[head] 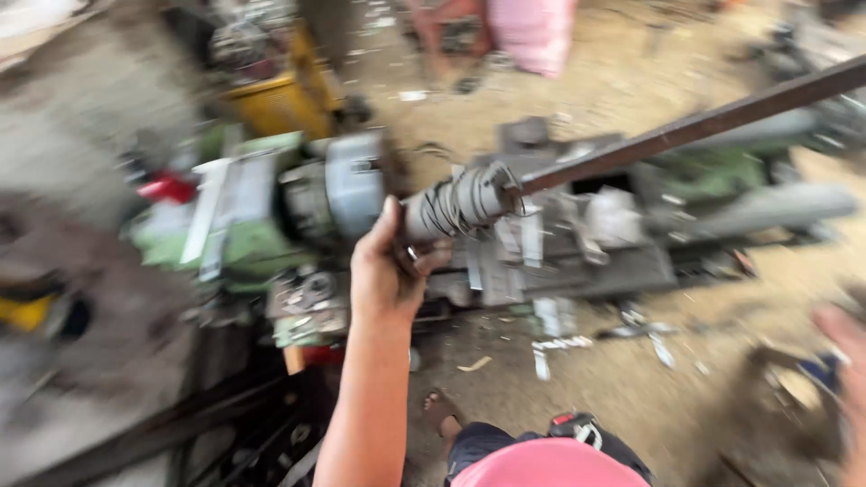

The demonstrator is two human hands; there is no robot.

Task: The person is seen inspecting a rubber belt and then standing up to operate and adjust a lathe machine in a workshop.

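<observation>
Left hand (386,275) around seemingly wire-wound steel shaft (460,203)

The left arm rises bare from the bottom edge of the head view, forearm nearly upright and leaning slightly right toward the wrist. The left hand (390,271) shows its back to the camera, thumb stretched up along the left side, fingers (424,260) curled round to the right in a closed grip. A ring seems to sit on one finger, though blur makes that uncertain. The right hand (846,361) shows only as a smeared shape at the right edge, fingers pointing up; whether they are spread or closed cannot be told.
</observation>
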